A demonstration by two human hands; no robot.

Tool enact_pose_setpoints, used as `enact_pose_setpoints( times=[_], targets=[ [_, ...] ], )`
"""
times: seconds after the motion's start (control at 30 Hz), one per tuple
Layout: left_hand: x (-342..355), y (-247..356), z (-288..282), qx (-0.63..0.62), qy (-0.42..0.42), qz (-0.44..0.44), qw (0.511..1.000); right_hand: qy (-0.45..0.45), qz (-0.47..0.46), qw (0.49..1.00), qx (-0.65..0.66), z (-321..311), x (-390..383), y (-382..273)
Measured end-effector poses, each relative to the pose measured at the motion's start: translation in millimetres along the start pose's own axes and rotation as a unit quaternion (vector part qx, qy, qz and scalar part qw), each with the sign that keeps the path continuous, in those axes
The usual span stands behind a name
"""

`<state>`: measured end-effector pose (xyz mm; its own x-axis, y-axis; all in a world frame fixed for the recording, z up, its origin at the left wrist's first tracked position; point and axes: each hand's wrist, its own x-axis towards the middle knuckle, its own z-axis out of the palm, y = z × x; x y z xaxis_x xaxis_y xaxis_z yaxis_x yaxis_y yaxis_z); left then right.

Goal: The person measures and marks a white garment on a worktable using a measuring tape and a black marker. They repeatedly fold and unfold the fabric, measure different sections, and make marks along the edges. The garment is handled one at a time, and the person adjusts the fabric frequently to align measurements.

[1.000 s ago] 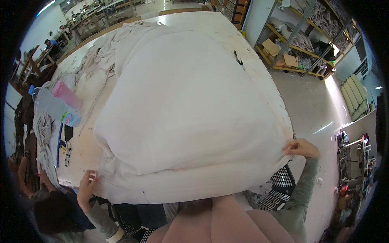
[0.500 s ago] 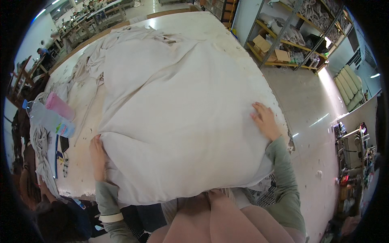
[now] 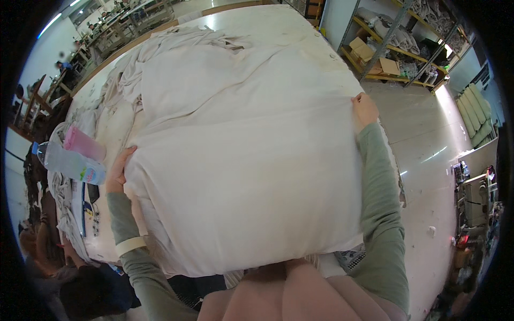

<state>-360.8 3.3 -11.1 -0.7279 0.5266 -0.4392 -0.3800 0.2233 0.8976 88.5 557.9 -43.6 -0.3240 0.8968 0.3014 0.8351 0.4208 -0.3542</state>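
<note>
A large off-white cloth (image 3: 251, 182) lies spread over the worn white table (image 3: 267, 20), its near edge hanging over the front toward my body. My left hand (image 3: 117, 170) grips the cloth's left edge, with the fingertips at its border. At the far right edge, my right hand (image 3: 365, 111) is closed on the fabric, which is pulled fairly taut between both hands. A long diagonal crease runs across the cloth's far half.
Bunched cloth (image 3: 120, 80) lies at the far left. Left of my left hand are a clear water bottle (image 3: 72, 165) with a blue cap, a pink container (image 3: 84, 143) and small tools. A metal shelf (image 3: 383, 48) with boxes stands beyond the right edge.
Both hands have moved farther from me along the cloth's sides. My right hand, flat with fingers spread before, now grips the edge. The fold near my left hand has smoothed out.
</note>
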Motion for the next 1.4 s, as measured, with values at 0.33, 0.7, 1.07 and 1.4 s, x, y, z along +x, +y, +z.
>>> enact_pose_setpoints(
  times=[0.33, 0.7, 1.07, 1.4],
  targets=[
    [45, 47, 12, 0.384, 0.299, 0.259, 0.834, 0.067, -0.098, 0.955, 0.272, 15, 45, -54],
    [-101, -107, 40, 0.645, 0.228, 0.221, 0.695, -0.094, -0.119, 0.984, -0.097, -11, -123, 25],
    [-296, -129, 88, 0.173, -0.322, 0.101, 0.925, -0.268, -0.221, 0.882, 0.319, -89, -193, -64],
    [-264, -302, 140, 0.494, -0.104, 0.207, 0.838, -0.529, -0.469, 0.641, 0.3, -71, -426, -144]
  ],
)
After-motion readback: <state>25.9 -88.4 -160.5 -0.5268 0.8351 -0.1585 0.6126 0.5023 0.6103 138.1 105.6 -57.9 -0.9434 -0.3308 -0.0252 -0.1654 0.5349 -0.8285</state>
